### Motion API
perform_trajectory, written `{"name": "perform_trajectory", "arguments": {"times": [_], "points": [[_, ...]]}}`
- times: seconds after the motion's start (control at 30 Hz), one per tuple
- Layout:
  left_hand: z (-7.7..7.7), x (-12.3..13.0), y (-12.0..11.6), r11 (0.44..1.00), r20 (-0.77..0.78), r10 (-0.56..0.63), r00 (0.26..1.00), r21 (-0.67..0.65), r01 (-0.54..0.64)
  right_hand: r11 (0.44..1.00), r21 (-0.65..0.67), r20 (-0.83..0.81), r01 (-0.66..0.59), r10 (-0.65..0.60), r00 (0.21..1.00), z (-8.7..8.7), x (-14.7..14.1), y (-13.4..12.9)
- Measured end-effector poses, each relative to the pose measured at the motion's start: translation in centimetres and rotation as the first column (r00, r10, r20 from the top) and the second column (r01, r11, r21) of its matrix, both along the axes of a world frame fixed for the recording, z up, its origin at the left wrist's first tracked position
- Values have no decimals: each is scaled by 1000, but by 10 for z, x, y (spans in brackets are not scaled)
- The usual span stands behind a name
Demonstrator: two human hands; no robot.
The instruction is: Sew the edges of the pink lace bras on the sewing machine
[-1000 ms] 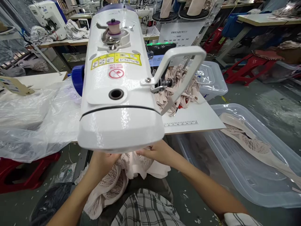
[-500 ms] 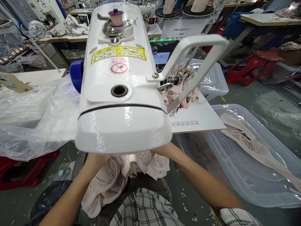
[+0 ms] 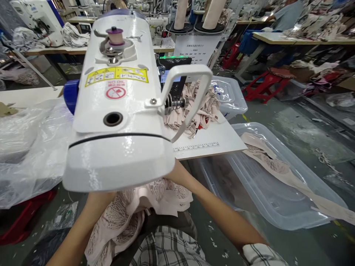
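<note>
The white head of a sewing machine point(image 3: 119, 162) hangs over both my hands and hides their fingers. At its lower left edge, the back of my left hand point(image 3: 104, 199) shows beside a beige lace garment point(image 3: 119, 225) that looks like a bra. My right hand point(image 3: 175, 173) reaches in under the machine's right side, at the upper right edge of the same garment. Folds of the lace hang from beneath the machine over my lap. Whether either hand grips the fabric is hidden.
Beige strips point(image 3: 194, 107) lie piled on the machine table point(image 3: 230, 136), behind a printed ruler. To the right stands a clear plastic bin point(image 3: 266, 207) with a lace piece point(image 3: 274, 164) over it. Plastic bags point(image 3: 30, 136) cover the left side. Red stools point(image 3: 270, 83) stand farther off.
My view has turned a little to the right, so the machine sits farther left and a person in blue shows at the back. Both hands stay under the machine head with the lace garment.
</note>
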State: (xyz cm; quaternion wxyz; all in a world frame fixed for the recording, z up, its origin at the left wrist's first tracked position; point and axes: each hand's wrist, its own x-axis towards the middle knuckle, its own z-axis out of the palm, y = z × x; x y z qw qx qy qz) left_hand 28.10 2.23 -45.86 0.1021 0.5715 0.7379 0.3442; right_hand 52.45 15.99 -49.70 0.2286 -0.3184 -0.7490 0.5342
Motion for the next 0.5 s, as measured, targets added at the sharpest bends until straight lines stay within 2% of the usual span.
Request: {"name": "perform_trajectory", "arguments": {"times": [0.1,0.2,0.27,0.33,0.4,0.43,0.5], "points": [[2,0,1,998,-77,-36,996,-46,33,996,-84,-74,41,-47,996,-25,0,-3],[5,3,3,998,-142,-32,989,-60,24,956,-293,-210,21,-86,974,-53,0,-14],[6,4,5,998,-165,-31,986,-60,21,864,-496,-323,-89,-88,942,-71,1,-25],[8,4,6,998,-183,-36,982,-61,25,693,-670,-419,-265,-59,906,-86,4,-35],[9,4,6,998,-176,-38,984,-63,27,533,-766,-458,-358,-63,887,-98,9,-42],[11,4,5,998,-158,-32,987,-64,22,493,-792,-454,-359,-85,887,-102,13,-44],[13,4,2,998,-108,-20,994,-68,13,488,-816,-431,-308,-160,888,-107,20,-46]]}}
